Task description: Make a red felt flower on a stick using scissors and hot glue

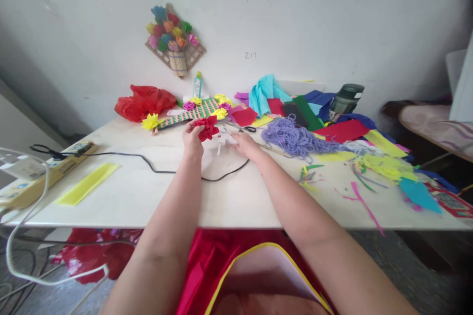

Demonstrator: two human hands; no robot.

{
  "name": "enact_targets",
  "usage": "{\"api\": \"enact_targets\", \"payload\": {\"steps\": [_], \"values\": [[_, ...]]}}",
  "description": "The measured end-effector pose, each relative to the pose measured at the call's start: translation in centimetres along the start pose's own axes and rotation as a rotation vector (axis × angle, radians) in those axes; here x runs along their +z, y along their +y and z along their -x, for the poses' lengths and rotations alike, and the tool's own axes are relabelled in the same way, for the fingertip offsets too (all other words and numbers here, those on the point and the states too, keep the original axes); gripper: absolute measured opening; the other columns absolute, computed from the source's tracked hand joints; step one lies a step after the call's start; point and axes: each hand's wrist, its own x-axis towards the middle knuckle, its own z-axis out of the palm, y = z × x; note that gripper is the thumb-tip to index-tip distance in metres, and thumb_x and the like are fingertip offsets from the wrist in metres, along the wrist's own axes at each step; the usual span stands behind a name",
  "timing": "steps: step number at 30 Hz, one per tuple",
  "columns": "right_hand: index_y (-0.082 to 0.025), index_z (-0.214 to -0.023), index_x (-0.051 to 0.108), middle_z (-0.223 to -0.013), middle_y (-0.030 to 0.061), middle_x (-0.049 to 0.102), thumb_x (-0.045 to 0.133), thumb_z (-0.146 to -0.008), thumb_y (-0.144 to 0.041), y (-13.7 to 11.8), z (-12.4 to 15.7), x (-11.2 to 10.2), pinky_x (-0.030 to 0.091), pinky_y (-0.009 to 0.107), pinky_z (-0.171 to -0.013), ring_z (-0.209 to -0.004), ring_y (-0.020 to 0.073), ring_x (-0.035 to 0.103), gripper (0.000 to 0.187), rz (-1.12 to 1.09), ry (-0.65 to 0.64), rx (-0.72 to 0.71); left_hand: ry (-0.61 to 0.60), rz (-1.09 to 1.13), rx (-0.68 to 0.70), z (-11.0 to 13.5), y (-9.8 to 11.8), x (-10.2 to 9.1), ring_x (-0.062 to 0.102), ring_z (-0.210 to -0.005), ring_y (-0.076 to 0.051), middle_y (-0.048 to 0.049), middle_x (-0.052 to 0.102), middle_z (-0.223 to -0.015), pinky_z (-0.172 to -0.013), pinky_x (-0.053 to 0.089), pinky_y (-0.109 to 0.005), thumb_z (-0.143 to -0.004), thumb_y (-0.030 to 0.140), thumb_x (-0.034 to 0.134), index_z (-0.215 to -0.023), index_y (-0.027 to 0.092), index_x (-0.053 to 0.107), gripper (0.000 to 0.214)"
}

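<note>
My left hand is closed on a red crepe-paper flower, pinched at its base above the middle of the table. Just right of it, my right hand is closed round a whitish, see-through tool that looks like a glue gun. Its outline is blurred, and my fingers partly cover it. A black cord runs from the power strip to beneath my right hand. Behind my hands lies a green-and-pink woven cone trimmed with yellow and purple paper flowers. Scissors lie beyond my right hand.
Purple yarn, coloured paper sheets and a dark bottle crowd the right side. At left are a power strip, a yellow strip and a red plastic bag. A green glue bottle stands by the wall.
</note>
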Motion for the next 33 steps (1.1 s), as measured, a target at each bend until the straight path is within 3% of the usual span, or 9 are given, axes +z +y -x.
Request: {"api": "enact_targets", "payload": {"steps": [6,11,15,17,21,24,29,33], "values": [[-0.015,-0.14,0.06,-0.129,0.0165,0.066,0.055,-0.093,-0.016,-0.9,0.3,0.7,0.044,0.033,-0.104,-0.123,0.0274,0.058,0.048,0.109,-0.031,-0.026,-0.103,-0.021,-0.078,0.9,-0.5,0.7,0.064,-0.067,-0.015,0.0003,0.067,-0.076,-0.062,0.053,-0.027,-0.046,0.025,0.078,-0.083,0.02,0.065,0.04],[-0.017,-0.132,0.068,-0.126,0.0166,0.068,0.051,-0.099,-0.04,-0.9,0.3,-0.1,0.042,0.036,-0.107,-0.123,0.0292,0.059,0.044,0.102,0.001,-0.031,-0.133,-0.035,-0.104,1.2,-0.3,0.8,0.064,-0.066,-0.015,-0.0002,0.069,-0.075,-0.061,0.053,-0.027,-0.046,0.022,0.077,-0.083,0.019,0.069,0.038],[-0.015,-0.122,0.074,-0.124,0.0175,0.07,0.043,-0.1,-0.032,0.6,0.6,-1.9,0.046,0.038,-0.102,-0.119,0.0298,0.063,0.041,0.109,0.116,0.101,-0.153,-0.036,-0.123,1.3,-0.2,0.8,0.065,-0.066,-0.016,0.0,0.069,-0.074,-0.062,0.055,-0.028,-0.046,0.023,0.078,-0.082,0.02,0.069,0.038],[-0.015,-0.119,0.075,-0.122,0.0196,0.071,0.048,-0.096,-0.027,1.7,0.9,-3.0,0.048,0.041,-0.099,-0.117,0.0325,0.065,0.037,0.114,0.133,0.231,-0.16,-0.037,-0.125,1.2,-0.2,0.8,0.066,-0.066,-0.016,-0.0009,0.07,-0.075,-0.062,0.055,-0.029,-0.045,0.022,0.078,-0.082,0.019,0.069,0.038],[-0.014,-0.113,0.077,-0.118,0.0226,0.073,0.066,-0.082,-0.021,3.6,1.4,-4.5,0.05,0.046,-0.097,-0.115,0.0373,0.067,0.034,0.133,-0.002,0.432,-0.179,-0.042,-0.126,1.2,-0.4,0.7,0.066,-0.067,-0.016,-0.0019,0.07,-0.075,-0.062,0.054,-0.028,-0.045,0.021,0.079,-0.082,0.018,0.069,0.038],[-0.012,-0.112,0.078,-0.114,0.0233,0.074,0.073,-0.077,-0.021,4.2,1.5,-4.7,0.051,0.044,-0.098,-0.113,0.0359,0.069,0.036,0.146,-0.054,0.475,-0.193,-0.051,-0.126,1.2,-0.5,0.7,0.066,-0.065,-0.016,-0.0008,0.071,-0.074,-0.061,0.055,-0.028,-0.045,0.022,0.079,-0.081,0.019,0.07,0.037],[-0.008,-0.127,0.069,-0.122,0.0238,0.071,0.065,-0.083,-0.015,3.8,1.7,-4.6,0.051,0.037,-0.1,-0.121,0.0316,0.065,0.045,0.193,-0.137,0.508,-0.194,-0.054,-0.136,1.1,-0.5,0.7,0.066,-0.064,-0.015,-0.0007,0.071,-0.073,-0.06,0.055,-0.027,-0.045,0.022,0.078,-0.081,0.018,0.069,0.038],[-0.009,-0.13,0.068,-0.128,0.0227,0.069,0.054,-0.088,-0.009,3.4,1.9,-5.1,0.051,0.037,-0.099,-0.124,0.0318,0.064,0.044,0.191,-0.161,0.498,-0.181,-0.043,-0.146,1.1,-0.5,0.6,0.066,-0.063,-0.015,-0.0013,0.071,-0.072,-0.06,0.055,-0.026,-0.044,0.021,0.078,-0.081,0.017,0.07,0.039]]}}
